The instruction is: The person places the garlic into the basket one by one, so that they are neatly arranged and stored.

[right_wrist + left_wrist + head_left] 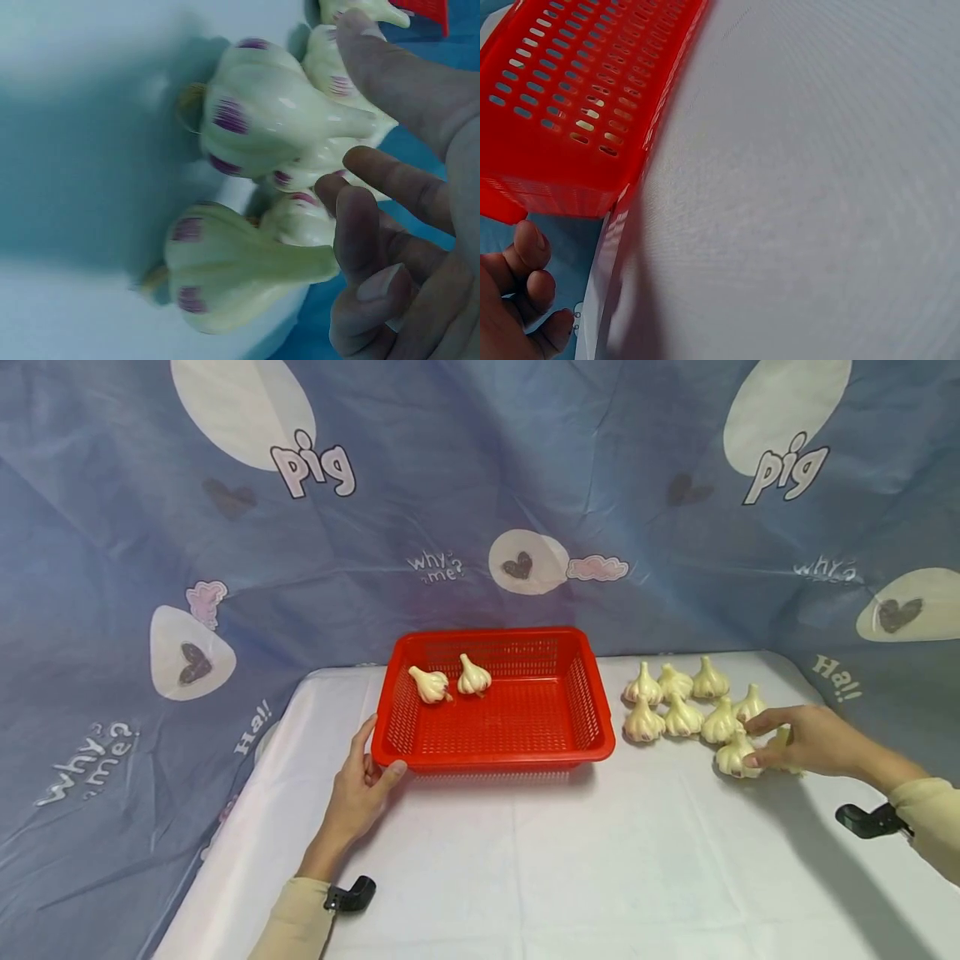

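My left hand point(358, 793) rests at the near left corner of a red plastic basket point(491, 762), thumb by the front rim and fingers along the left side. Inside the basket lie two garlic bulbs, one tipped point(431, 685) and one more upright point(473, 677). Over on the right, my right hand point(817, 742) reaches over a group of garlic bulbs point(682, 718). Its thumb and forefinger stand spread on either side of the stem of a purple-streaked garlic bulb point(255, 112). Another bulb point(232, 270) lies beside it, below the curled lower fingers.
A white cloth point(600, 860) covers the table. Behind and at the left hangs a blue printed curtain point(420, 493), close to the basket's back. The garlic bulbs stand in close rows to the right of the basket.
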The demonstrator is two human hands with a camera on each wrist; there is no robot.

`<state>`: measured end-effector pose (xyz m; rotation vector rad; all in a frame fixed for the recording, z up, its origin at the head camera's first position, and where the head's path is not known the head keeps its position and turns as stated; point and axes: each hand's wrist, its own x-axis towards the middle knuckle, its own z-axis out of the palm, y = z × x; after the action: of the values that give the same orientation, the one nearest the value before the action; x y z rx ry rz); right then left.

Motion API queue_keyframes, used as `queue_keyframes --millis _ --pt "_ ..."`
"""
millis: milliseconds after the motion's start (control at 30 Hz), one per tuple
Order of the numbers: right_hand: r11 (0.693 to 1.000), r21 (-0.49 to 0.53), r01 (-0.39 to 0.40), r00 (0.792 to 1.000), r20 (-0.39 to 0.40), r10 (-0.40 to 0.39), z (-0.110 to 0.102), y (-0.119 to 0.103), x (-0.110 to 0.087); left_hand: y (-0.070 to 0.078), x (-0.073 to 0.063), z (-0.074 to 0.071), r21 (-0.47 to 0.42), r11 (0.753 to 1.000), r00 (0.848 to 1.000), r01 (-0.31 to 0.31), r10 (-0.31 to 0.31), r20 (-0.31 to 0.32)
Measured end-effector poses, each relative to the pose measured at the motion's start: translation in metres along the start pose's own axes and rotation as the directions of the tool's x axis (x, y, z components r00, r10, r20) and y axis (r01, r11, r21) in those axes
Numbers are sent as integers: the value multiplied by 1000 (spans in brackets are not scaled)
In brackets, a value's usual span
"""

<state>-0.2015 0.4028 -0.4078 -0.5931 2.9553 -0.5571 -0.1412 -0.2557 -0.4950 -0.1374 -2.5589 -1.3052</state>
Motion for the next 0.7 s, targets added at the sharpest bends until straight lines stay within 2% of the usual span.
queue_keyframes --millis 233,700 --pt "992 -122 25 1000 -4 -25 14 3 -4 1 1 -1 3 1000 1000 -5 5 8" --pt "993 -111 -29 999 11 30 25 1 -6 -1 1 -1 -11 1000 1000 -4 4 2"
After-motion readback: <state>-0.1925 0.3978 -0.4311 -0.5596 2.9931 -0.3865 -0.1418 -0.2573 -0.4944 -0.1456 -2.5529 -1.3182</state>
